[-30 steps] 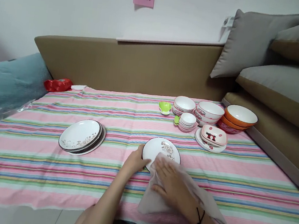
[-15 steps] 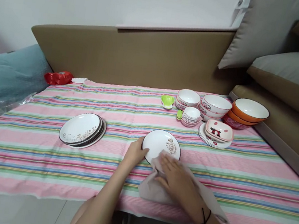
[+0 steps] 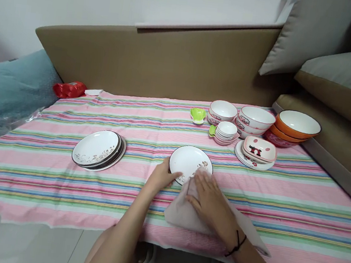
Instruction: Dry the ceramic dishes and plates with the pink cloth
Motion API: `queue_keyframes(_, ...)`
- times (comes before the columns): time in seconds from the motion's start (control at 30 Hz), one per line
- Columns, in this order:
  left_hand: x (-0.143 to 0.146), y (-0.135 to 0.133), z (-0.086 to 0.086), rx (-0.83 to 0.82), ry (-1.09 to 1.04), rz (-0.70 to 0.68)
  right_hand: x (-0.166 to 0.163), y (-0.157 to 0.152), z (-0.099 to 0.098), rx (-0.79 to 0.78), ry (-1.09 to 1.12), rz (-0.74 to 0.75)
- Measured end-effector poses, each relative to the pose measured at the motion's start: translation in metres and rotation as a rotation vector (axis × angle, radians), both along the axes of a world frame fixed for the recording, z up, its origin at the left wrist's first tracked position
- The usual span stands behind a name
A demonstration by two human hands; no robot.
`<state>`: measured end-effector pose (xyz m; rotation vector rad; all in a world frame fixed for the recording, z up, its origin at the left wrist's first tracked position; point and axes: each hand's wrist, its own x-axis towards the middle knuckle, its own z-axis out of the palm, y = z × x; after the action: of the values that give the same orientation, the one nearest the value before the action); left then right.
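A round white plate (image 3: 187,161) with a dark rim and brown floral print rests on the striped cloth near the middle. My left hand (image 3: 163,175) grips its left edge, with the thumb on top. Under my right hand (image 3: 208,198) is a pale pinkish-grey cloth (image 3: 184,210), pressed against the plate's lower right part. The fingers of that hand are close together and partly blurred; the rest of the cloth trails over the table cover towards me. To the left, similar plates form a stack (image 3: 97,149).
At the right stand white bowls (image 3: 255,118), orange bowls (image 3: 295,126), small stacked dishes (image 3: 226,131) and a pink-rimmed dish (image 3: 259,150) on plates. A green leaf-shaped dish (image 3: 197,115) sits near them. A red package (image 3: 70,90) lies far left. The backrest (image 3: 158,64) rises behind.
The plate has turned clockwise, so its floral print now sits further to the lower right. My right hand has shifted slightly with the cloth. The whole view has moved a little.
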<state>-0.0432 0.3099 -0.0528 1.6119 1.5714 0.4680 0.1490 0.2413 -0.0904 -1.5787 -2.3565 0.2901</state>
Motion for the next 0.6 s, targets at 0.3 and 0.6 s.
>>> queue_keyframes(0.3,-0.008,0.006,0.002,0.092,0.043,0.169,0.001,0.001,0.004,-0.011,0.021,-0.04)
queue_keyframes(0.6,-0.013,0.009,0.008,0.218,0.155,0.205,-0.004,-0.001,-0.004,0.037,0.019,-0.079)
